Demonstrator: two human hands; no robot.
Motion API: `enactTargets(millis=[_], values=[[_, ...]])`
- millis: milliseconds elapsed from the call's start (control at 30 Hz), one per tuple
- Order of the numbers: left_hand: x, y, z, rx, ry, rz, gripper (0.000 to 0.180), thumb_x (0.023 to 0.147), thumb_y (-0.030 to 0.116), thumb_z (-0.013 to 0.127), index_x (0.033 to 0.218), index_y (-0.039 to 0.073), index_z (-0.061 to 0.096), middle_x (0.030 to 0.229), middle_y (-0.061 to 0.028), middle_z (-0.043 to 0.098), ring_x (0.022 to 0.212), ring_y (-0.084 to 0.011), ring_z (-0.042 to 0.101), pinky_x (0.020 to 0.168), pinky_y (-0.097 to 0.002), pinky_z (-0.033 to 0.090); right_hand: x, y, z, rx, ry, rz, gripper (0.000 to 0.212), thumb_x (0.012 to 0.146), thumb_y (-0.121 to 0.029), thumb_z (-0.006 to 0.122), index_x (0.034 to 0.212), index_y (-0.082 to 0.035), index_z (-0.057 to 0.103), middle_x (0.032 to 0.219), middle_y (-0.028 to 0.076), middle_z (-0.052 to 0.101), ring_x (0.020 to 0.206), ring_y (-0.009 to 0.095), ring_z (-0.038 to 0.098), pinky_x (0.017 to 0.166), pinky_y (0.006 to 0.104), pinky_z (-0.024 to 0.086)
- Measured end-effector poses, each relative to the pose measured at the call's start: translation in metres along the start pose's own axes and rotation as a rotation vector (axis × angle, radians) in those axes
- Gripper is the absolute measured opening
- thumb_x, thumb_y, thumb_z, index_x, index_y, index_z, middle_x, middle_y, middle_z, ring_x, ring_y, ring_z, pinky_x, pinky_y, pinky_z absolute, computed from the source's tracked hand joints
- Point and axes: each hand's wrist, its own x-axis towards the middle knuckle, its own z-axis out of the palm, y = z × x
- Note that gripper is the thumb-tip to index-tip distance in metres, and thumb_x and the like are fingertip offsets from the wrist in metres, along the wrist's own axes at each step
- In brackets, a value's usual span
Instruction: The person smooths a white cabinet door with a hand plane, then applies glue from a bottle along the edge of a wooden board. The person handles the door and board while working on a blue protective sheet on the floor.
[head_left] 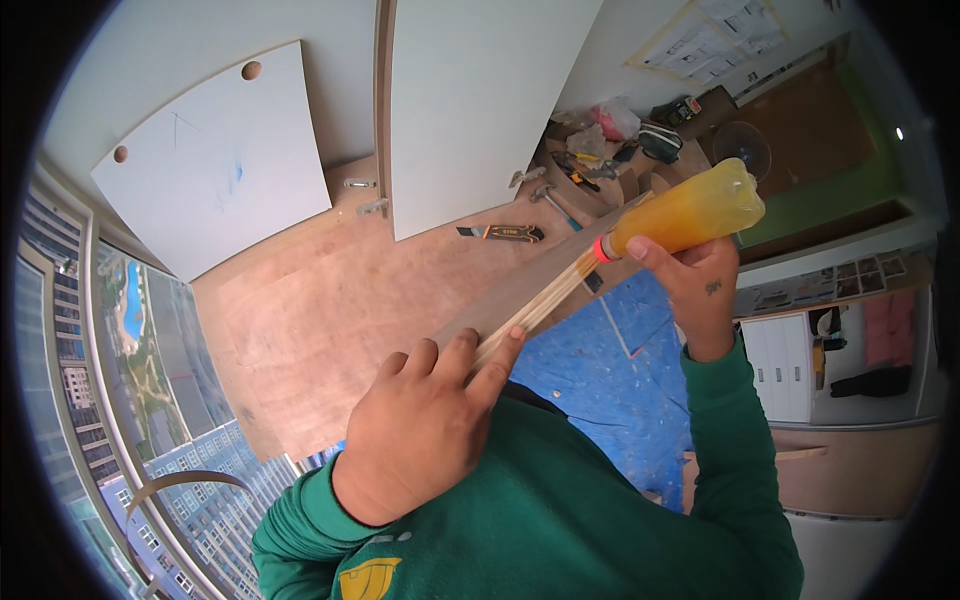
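Observation:
My right hand (700, 285) is closed around a clear plastic bottle (690, 208) of yellow-orange liquid. The bottle is tilted, its red-capped mouth (602, 249) down at the pale edge of a long brownish board (535, 268). Some orange-yellow liquid shows on that edge just below the cap. The board slants from near my body toward the far right. My left hand (425, 425) grips its near end, fingers over the top face and the index fingertip at the pale edge. My left thumb is hidden.
A utility knife (502, 233) and a hammer (553, 205) lie on the wooden worktop (300, 330). White panels (225, 160) stand behind, one with round holes. Pliers and other tools (590, 170) are heaped at the back. Blue sheeting (610, 370) covers the floor; windows are at left.

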Motion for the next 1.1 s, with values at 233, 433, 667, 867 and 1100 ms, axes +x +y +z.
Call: enactTargets(millis=[233,433,667,867,1100], values=[[0.002,0.000,-0.002,-0.009,-0.036,-0.009,0.077,0.089,0.015,0.076,0.162,0.017,0.052,0.134,-0.0124,0.068,0.105,-0.0302,0.068,0.088,-0.0425,0.058,0.002,-0.002,0.009,0.018,0.015,0.037,0.032,0.092,-0.002,0.087,0.118,0.002,0.069,0.108,0.009,0.077,0.098,0.014,0.074,0.090,0.0295,0.060],[0.003,0.000,-0.002,0.001,-0.033,-0.008,0.077,0.088,0.015,0.077,0.162,0.017,0.053,0.135,-0.0128,0.068,0.105,-0.0301,0.068,0.088,-0.0424,0.058,0.000,-0.012,0.022,-0.085,-0.047,0.031,0.032,0.092,-0.003,0.086,0.119,0.002,0.069,0.110,0.009,0.078,0.099,0.015,0.075,0.090,0.0303,0.060],[0.003,-0.002,-0.003,0.004,-0.019,-0.007,0.078,0.088,0.015,0.077,0.162,0.017,0.053,0.135,-0.0129,0.068,0.105,-0.0300,0.068,0.089,-0.0418,0.057,0.010,-0.014,0.022,-0.183,0.001,0.142,0.038,0.089,-0.005,0.090,0.119,0.002,0.068,0.107,0.010,0.079,0.095,0.015,0.076,0.087,0.0311,0.062],[0.002,-0.003,-0.002,0.005,-0.001,0.008,0.077,0.088,0.015,0.075,0.161,0.017,0.054,0.133,-0.0124,0.068,0.103,-0.0291,0.067,0.086,-0.0407,0.056,0.016,-0.002,0.018,-0.213,0.023,0.045,0.038,0.089,-0.007,0.091,0.117,0.002,0.068,0.105,0.009,0.079,0.095,0.014,0.076,0.086,0.0308,0.061],[0.003,-0.006,-0.001,0.021,0.025,0.026,0.074,0.089,0.017,0.073,0.161,0.017,0.054,0.129,-0.0112,0.067,0.099,-0.0272,0.065,0.082,-0.0387,0.055,0.022,0.006,-0.005,0.041,0.074,-0.038,0.033,0.092,-0.008,0.088,0.117,0.001,0.068,0.108,0.009,0.076,0.093,0.014,0.073,0.085,0.0307,0.060]])
